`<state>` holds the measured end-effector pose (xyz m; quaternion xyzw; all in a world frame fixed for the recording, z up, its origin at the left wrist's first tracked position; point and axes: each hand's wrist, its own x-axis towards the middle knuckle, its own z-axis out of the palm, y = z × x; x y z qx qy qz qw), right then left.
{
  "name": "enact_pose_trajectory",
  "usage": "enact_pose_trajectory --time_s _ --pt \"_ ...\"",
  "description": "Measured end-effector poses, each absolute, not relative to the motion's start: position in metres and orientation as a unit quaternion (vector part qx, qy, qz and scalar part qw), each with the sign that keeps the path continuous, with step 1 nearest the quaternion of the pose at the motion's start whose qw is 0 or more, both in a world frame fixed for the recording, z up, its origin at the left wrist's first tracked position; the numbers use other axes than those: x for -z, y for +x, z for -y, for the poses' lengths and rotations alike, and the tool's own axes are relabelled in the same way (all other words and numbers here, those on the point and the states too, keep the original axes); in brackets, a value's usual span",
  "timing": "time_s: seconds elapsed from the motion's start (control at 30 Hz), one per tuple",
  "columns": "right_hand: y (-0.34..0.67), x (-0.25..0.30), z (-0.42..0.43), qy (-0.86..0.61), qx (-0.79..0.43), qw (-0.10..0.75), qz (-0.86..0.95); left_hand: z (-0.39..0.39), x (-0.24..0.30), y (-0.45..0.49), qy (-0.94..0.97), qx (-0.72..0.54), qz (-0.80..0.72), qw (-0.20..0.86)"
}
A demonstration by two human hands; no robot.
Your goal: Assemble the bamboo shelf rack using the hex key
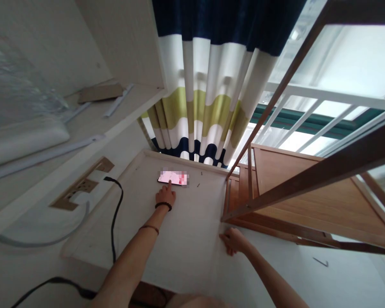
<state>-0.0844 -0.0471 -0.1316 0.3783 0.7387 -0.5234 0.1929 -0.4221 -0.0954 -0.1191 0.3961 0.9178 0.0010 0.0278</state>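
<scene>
A smartphone with a lit pink screen lies flat on the white desktop. My left hand reaches it from the near side, index finger stretched onto the lower edge of its screen, the other fingers bent. Nothing is held in that hand. A dark beaded bracelet circles the wrist. My right hand rests on the desktop beside the brown wooden frame, its fingers curled downward. What those fingers hold, if anything, is hidden. Two small screw-like pieces lie right of the phone.
An L-shaped hex key lies at the right. On the left wall is a socket strip with plugs and a black cable. A shelf above it bears cardboard and plastic wrap. A striped curtain hangs behind.
</scene>
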Motion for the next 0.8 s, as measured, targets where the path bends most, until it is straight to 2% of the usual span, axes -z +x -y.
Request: enact_pose_trajectory --time_s 0.8 --pt "-0.0838 0.1315 0.0474 0.385 0.537 0.184 -0.728 0.0987 0.1131 -0.4156 0.411 0.022 -0.911 0.037"
